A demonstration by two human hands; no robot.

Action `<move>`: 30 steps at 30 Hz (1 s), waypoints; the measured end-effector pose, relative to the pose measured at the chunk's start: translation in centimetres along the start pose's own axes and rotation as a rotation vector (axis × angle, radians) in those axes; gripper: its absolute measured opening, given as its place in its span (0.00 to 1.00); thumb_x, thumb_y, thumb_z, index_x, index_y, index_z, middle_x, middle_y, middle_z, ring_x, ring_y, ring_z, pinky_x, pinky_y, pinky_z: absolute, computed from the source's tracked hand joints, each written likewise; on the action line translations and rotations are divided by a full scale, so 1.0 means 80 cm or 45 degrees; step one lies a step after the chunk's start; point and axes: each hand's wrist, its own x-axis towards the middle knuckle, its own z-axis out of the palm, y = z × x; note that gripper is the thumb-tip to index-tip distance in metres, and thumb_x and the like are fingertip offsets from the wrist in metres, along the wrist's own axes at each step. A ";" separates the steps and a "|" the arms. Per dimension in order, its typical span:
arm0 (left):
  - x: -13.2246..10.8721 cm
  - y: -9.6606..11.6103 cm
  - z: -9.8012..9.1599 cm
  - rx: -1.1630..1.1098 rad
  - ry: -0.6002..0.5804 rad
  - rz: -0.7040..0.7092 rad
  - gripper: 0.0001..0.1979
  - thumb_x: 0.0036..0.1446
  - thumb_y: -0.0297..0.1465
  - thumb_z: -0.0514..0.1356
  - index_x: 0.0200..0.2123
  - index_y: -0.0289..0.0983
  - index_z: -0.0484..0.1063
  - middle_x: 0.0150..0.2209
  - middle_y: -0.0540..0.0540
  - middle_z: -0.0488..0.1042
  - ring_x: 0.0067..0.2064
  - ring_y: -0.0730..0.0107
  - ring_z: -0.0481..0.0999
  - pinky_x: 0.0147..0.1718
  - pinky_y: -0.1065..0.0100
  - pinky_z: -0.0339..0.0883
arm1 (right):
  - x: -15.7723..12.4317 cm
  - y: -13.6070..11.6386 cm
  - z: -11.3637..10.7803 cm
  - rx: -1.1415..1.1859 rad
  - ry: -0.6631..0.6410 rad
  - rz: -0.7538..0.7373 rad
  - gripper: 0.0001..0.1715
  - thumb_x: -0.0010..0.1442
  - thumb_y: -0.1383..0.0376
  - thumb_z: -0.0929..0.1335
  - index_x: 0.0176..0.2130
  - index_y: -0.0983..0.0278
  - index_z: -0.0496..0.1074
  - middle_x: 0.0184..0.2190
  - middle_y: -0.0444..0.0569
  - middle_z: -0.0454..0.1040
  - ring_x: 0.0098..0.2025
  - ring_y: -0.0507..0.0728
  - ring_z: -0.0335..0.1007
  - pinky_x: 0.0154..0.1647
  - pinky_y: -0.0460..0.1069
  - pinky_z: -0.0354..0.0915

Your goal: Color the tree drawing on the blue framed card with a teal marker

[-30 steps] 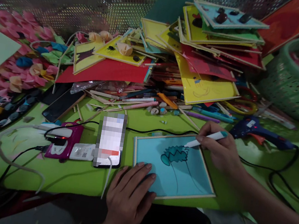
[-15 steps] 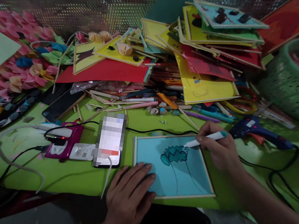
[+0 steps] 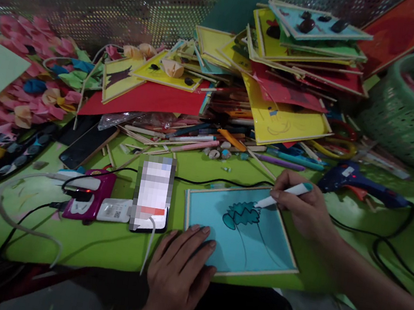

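A blue sheet of paper [image 3: 206, 210] with a thin wooden stick frame lies on the green table in front of me. On it is a drawing [image 3: 243, 214] of dark teal, zigzag-edged shapes with two thin curved lines below. My right hand [image 3: 303, 207] is closed around a white marker [image 3: 283, 196] with a teal end. The marker's tip touches the drawing's upper right edge, or hovers just over it; I cannot tell which. Flat on the sheet's lower left corner rests my left hand [image 3: 181, 269], its fingers stretched out and holding nothing.
Left of the sheet are a lit phone [image 3: 152, 193] and a magenta power strip [image 3: 90, 197] with cables. A blue glue gun [image 3: 363, 183] lies at right, before a green basket [image 3: 413, 114]. Framed pictures [image 3: 306, 50] are piled behind, above pens and sticks.
The marker's tip has shifted very slightly at the drawing's upper right edge. My left hand has stayed in place on the sheet.
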 end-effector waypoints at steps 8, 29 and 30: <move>0.000 0.000 -0.001 0.003 -0.011 0.003 0.12 0.70 0.31 0.58 0.51 0.39 0.80 0.53 0.43 0.83 0.59 0.61 0.79 0.62 0.58 0.60 | 0.000 0.001 0.002 0.005 -0.024 0.005 0.09 0.51 0.62 0.73 0.24 0.60 0.71 0.17 0.40 0.64 0.21 0.52 0.56 0.23 0.49 0.50; 0.000 -0.001 -0.002 0.031 -0.011 0.017 0.12 0.68 0.31 0.59 0.51 0.40 0.79 0.54 0.44 0.83 0.58 0.61 0.80 0.62 0.59 0.61 | 0.003 0.009 -0.004 -0.033 0.039 0.005 0.09 0.52 0.63 0.73 0.24 0.60 0.71 0.19 0.40 0.63 0.23 0.53 0.55 0.24 0.50 0.50; 0.000 -0.001 -0.002 0.030 -0.008 0.014 0.12 0.68 0.31 0.59 0.51 0.40 0.79 0.54 0.44 0.83 0.58 0.61 0.80 0.62 0.59 0.61 | 0.002 0.009 -0.004 -0.032 0.045 0.003 0.09 0.52 0.63 0.73 0.24 0.60 0.71 0.19 0.40 0.63 0.23 0.53 0.55 0.25 0.50 0.50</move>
